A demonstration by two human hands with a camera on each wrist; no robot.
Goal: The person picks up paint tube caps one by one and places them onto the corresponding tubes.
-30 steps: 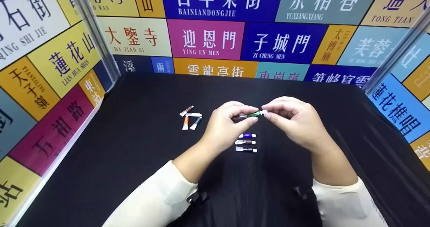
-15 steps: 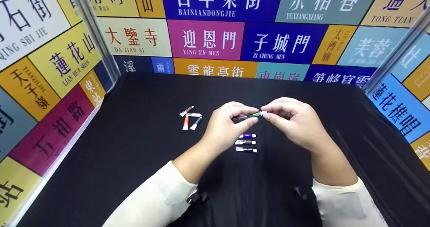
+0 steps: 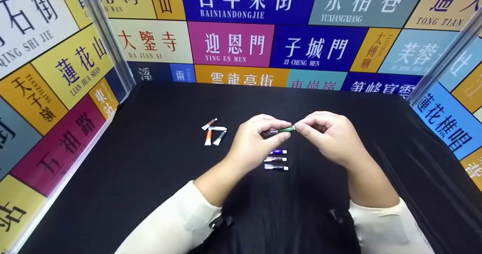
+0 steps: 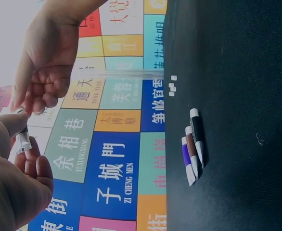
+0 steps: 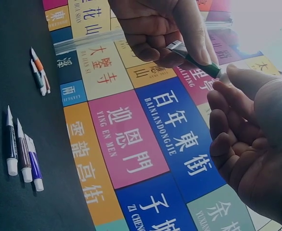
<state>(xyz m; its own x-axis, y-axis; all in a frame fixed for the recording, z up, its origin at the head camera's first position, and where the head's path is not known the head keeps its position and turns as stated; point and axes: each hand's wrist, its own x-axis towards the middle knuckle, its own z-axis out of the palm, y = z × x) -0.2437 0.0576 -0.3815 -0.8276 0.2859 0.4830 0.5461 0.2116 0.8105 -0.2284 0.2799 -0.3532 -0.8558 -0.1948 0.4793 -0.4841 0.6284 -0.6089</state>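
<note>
A small green tube (image 3: 283,130) is held in the air above the black table (image 3: 150,178), in the gap between the two hands and well clear of the cloth. Its long axis is seen to run left to right, tilted slightly up toward the right. The flat crimped end is pinched by the left hand (image 3: 251,143), with thumb and curled fingers (image 5: 153,50) clamped on the tube's left part. The cap end points right and is met by the right hand (image 3: 328,137), whose thumb and forefinger tips are closed on that end, so the cap itself is hidden in the head view; in the right wrist view the green body (image 5: 201,65) is seen to slope down into those fingertips. Both hands are thus on the tube, the left on the body and the right at the tip. Directly beneath, on the near side, three tubes (image 3: 276,159) lie side by side in a row, caps to the right. Well apart to the left, a loose cluster of four tubes (image 3: 213,131) rests on the table.
</note>
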